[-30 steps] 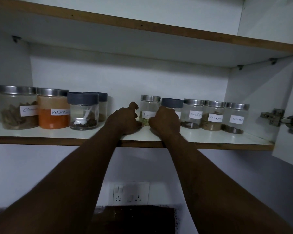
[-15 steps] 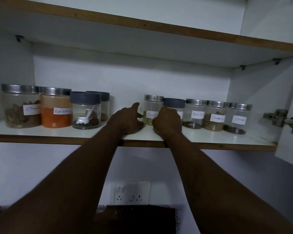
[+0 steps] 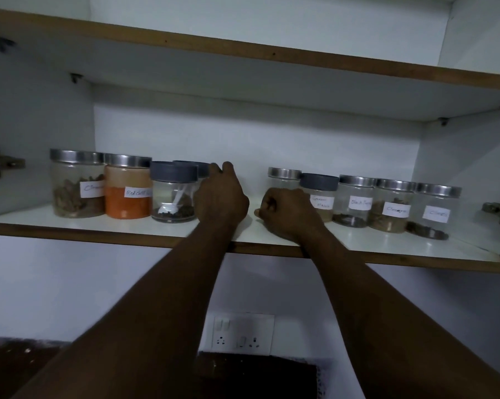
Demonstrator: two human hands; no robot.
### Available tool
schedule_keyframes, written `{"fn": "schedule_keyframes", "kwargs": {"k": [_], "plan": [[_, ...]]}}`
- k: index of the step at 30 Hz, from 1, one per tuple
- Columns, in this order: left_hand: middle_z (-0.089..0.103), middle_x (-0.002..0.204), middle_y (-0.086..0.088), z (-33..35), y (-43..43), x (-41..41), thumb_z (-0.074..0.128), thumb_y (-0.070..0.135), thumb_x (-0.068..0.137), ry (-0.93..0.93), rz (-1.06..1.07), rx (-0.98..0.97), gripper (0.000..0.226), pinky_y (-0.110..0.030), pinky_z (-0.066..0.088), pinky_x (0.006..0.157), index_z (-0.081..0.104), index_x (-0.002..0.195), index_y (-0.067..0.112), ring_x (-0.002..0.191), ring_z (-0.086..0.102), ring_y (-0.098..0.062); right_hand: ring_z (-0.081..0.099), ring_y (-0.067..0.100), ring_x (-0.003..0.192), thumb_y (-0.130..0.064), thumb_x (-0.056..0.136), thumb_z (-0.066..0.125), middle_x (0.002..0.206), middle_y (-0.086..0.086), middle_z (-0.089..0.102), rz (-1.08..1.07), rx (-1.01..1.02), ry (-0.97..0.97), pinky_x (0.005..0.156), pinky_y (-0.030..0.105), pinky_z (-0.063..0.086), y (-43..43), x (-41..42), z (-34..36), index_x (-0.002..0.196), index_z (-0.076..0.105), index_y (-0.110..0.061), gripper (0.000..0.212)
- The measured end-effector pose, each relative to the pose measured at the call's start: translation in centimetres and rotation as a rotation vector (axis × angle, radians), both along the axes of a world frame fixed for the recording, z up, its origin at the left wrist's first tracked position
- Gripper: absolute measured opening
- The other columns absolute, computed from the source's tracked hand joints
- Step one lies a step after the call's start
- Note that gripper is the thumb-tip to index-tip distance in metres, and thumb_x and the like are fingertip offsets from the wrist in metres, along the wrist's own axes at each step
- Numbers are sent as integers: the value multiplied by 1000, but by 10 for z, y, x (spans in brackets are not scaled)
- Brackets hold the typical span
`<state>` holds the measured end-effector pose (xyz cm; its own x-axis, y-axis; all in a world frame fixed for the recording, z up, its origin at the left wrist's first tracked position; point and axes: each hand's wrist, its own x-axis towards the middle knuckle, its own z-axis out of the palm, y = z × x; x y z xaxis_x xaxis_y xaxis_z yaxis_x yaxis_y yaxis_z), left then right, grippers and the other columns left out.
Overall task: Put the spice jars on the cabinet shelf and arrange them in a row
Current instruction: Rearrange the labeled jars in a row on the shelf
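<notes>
Glass spice jars (image 3: 355,201) all sit on the white cabinet shelf (image 3: 372,240); my left hand (image 3: 220,197) grips the out-of-row grey-lidded jar (image 3: 203,169), right hand (image 3: 286,211) curled empty.

Dim, cool light throughout. White cabinet back panel (image 3: 243,133) between a brown-edged upper shelf (image 3: 243,50) and the cabinet shelf (image 3: 99,233). Metal right hinge (image 3: 499,210) on the side wall, left hinge (image 3: 1,164) at the far edge. Underneath, white wall (image 3: 70,283) with a switch-and-socket plate (image 3: 243,334) above a dark surface (image 3: 257,378).
</notes>
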<state>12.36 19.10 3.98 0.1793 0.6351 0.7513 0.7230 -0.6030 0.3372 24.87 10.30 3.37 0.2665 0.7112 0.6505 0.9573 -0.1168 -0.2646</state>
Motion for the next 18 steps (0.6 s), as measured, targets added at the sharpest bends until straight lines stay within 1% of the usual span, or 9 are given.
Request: {"fn": "schedule_keyframes", "kwargs": {"k": [2, 3, 6, 8, 10, 12, 14, 16, 18], "plan": [[40, 138, -18, 1, -1, -1, 73, 15, 81, -32, 42, -16, 61, -38, 55, 71, 43, 135, 12, 95, 65, -34, 61, 6, 70, -41, 86, 77, 74, -11, 68, 37, -1, -16, 68, 28, 50, 1, -1, 0, 77, 69, -24, 21], [31, 145, -20, 1, -1, -1, 74, 15, 81, -27, 56, -41, 72, -39, 58, 75, 37, 142, 14, 99, 64, -34, 60, 4, 68, -43, 85, 78, 71, -13, 66, 40, 4, -13, 67, 27, 49, 1, -1, 0, 75, 68, -26, 22], [-2, 165, -20, 4, 4, 1, 78, 18, 82, 20, 76, -133, 105, -42, 60, 83, 9, 160, 21, 117, 59, -36, 59, 5, 68, -44, 85, 78, 69, -14, 64, 51, 9, -2, 68, 28, 51, 1, 0, -1, 75, 68, -27, 23], [-14, 165, -22, 7, 10, 0, 77, 19, 83, 29, 87, -181, 111, -44, 60, 82, -2, 161, 24, 118, 59, -39, 61, 7, 69, -43, 85, 79, 70, -12, 66, 57, 14, -8, 70, 30, 53, 1, 0, -1, 76, 69, -25, 22], [-21, 163, -25, 11, 15, -3, 75, 19, 85, 30, 106, -220, 111, -46, 59, 84, -7, 161, 25, 115, 61, -42, 62, 9, 70, -42, 85, 79, 72, -10, 68, 54, 14, -12, 73, 32, 55, 0, 0, 0, 76, 69, -24, 22], [-24, 161, -28, 13, 17, -6, 71, 17, 86, 37, 129, -244, 107, -48, 57, 88, -5, 161, 22, 115, 60, -45, 63, 11, 73, -43, 85, 78, 74, -9, 69, 54, 8, -3, 75, 34, 56, 0, 1, 1, 78, 70, -23, 23], [-19, 162, -28, 12, 16, -8, 69, 15, 87, 39, 148, -243, 98, -48, 55, 91, 4, 161, 17, 116, 59, -46, 64, 12, 75, -43, 85, 78, 75, -8, 69, 56, 4, -3, 77, 35, 56, 0, 1, 1, 78, 71, -22, 23], [-4, 161, -29, 11, 15, -9, 69, 16, 87, 25, 175, -218, 86, -48, 55, 89, 18, 155, 10, 115, 58, -45, 65, 13, 75, -44, 85, 78, 74, -8, 70, 61, 2, 1, 77, 36, 56, 0, 1, 0, 77, 71, -22, 24], [10, 155, -26, 10, 13, -10, 72, 17, 84, 5, 185, -178, 75, -49, 55, 87, 30, 146, 13, 115, 57, -44, 64, 12, 74, -44, 85, 78, 73, -8, 69, 63, 3, 6, 77, 36, 56, 1, 1, 0, 77, 71, -23, 24]]}}
